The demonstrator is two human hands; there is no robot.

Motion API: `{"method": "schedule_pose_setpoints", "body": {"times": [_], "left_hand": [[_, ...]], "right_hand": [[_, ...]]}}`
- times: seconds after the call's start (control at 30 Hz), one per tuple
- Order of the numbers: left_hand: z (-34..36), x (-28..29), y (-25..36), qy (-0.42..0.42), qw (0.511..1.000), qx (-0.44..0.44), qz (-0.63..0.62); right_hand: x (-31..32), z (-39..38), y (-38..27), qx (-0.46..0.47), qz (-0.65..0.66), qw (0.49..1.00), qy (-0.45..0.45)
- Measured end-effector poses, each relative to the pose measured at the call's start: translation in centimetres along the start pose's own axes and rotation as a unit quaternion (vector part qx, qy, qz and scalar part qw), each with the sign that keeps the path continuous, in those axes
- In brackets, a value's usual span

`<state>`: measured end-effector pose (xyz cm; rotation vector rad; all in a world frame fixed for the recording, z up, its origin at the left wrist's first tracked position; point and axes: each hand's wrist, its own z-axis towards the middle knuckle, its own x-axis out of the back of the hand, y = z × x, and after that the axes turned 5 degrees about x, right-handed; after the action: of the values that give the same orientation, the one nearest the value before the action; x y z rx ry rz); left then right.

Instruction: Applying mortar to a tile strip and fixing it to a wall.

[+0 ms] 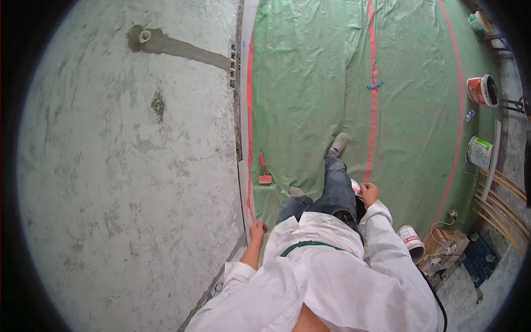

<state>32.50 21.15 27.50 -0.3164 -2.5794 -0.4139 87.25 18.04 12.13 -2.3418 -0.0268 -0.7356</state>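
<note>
My right hand (369, 195) hangs beside my right thigh with its fingers closed on a bucket (355, 187). White and red show on the bucket's outside, and its inside looks dark. My leg and sleeve hide much of it. My left hand (258, 231) is low at my left side, close to the wall, its fingers curled and nothing visible in them. On the green sheeting (310, 83) ahead of that hand lies a red-handled tool (265, 179) with a broad red head. My feet are on the sheeting, one ahead of the other.
A grey plastered wall (127, 182) runs along the left. Red tape strips (373, 110) cross the sheeting. Along the right stand a red-labelled bucket (477, 91), a green-labelled bucket (479, 152) and a tilted white bucket (410, 241). A cable lies by a wooden box (445, 250).
</note>
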Motion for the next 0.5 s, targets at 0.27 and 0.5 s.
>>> {"method": "schedule_pose_setpoints", "body": {"times": [0.27,0.5], "left_hand": [[-5.1,-20.6,32.5,-0.119,0.949,-0.285,0.061],[-5.2,-28.1,47.7,-0.149,0.943,-0.280,0.098]], "right_hand": [[21.3,11.5,0.1,-0.141,0.144,0.976,0.084],[34.5,22.2,-12.0,-0.083,0.094,0.958,0.259]]}}
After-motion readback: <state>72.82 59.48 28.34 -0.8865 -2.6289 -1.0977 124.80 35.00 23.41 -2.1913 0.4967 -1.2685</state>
